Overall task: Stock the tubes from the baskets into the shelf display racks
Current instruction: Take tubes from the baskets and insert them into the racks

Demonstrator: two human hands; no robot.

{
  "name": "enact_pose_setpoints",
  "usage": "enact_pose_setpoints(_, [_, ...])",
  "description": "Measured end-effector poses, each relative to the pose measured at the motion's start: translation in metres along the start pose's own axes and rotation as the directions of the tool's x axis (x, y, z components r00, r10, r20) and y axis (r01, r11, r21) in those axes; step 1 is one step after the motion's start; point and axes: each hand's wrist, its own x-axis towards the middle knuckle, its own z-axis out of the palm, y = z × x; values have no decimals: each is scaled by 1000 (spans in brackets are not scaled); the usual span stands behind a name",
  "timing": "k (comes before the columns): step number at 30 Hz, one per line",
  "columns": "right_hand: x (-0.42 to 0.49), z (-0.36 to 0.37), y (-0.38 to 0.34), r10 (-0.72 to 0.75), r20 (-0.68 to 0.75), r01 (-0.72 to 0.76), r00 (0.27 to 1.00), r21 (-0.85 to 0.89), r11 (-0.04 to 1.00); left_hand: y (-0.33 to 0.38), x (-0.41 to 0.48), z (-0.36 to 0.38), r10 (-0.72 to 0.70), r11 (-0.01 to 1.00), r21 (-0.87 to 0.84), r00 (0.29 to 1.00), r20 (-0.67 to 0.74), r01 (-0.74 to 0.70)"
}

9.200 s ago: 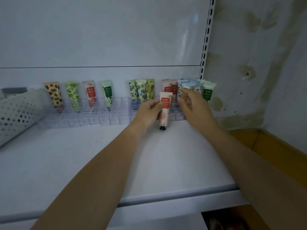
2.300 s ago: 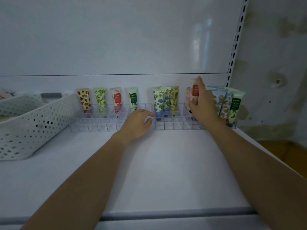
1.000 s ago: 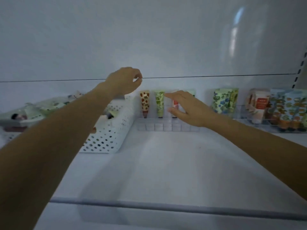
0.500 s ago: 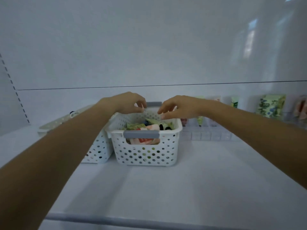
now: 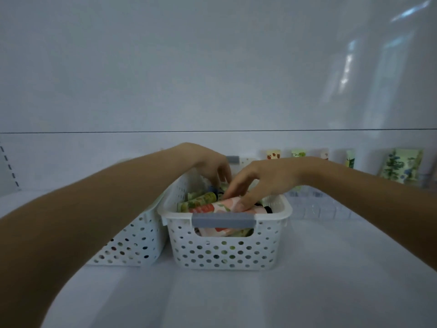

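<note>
A white perforated basket (image 5: pixel 282 213) with a grey handle stands on the shelf, full of lying tubes. Both my hands reach down into it. My right hand (image 5: pixel 267 176) has its fingertips on a pink tube (image 5: pixel 212 207) lying on top and pinches its end. My left hand (image 5: pixel 205 162) dips its curled fingers in behind, near a green tube (image 5: pixel 201 200); its fingertips are partly hidden by my right hand. The clear display rack (image 5: pixel 314 207) lies behind and to the right, with a few patterned tubes (image 5: pixel 402 166) standing in it.
A second white perforated basket (image 5: pixel 132 242) sits touching the first on its left, partly covered by my left forearm. The white shelf board (image 5: pixel 331 280) stretches in front of both. A white back panel closes the shelf behind.
My view swung left from the rack to the baskets. Both hands left the rack, came over the basket and dropped into it; my right hand now touches the pink tube.
</note>
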Motion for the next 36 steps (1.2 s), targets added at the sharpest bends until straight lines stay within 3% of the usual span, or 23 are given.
enact_pose_setpoints(10, [-2, 5, 7, 19, -106, -1, 994, 171, 985, -4, 12, 6, 30, 991, -130, 997, 73, -20])
enact_pose_setpoints(14, [-9, 4, 10, -7, -141, 52, 990, 317, 947, -6, 9, 2, -54, 999, 6, 995, 78, 54])
enact_pose_setpoints(16, [-13, 2, 11, -37, -223, 127, 974, 407, 904, -10, 3, -7, -62, 998, 25, 998, 9, 62])
enact_pose_setpoints(19, [-19, -3, 15, -84, -360, 304, 929, 615, 727, -17, -15, -25, -44, 988, -155, 990, -134, 23])
enact_pose_setpoints(22, [-30, -8, 23, -22, -452, 416, 892, 798, 436, -20, -35, -41, -112, 871, -490, 967, -230, -16])
enact_pose_setpoints(26, [-47, -11, 38, 157, -496, 471, 854, 865, 173, -10, -48, -55, -206, 576, -802, 922, -327, -156])
enact_pose_setpoints(30, [-70, -12, 59, 268, -563, 541, 782, 826, 159, 30, -40, -67, -261, 378, -878, 876, -406, -294])
enact_pose_setpoints(36, [-121, -14, 110, 332, -530, 523, 780, 844, 118, 114, -3, -85, -295, 370, -863, 837, -460, -344])
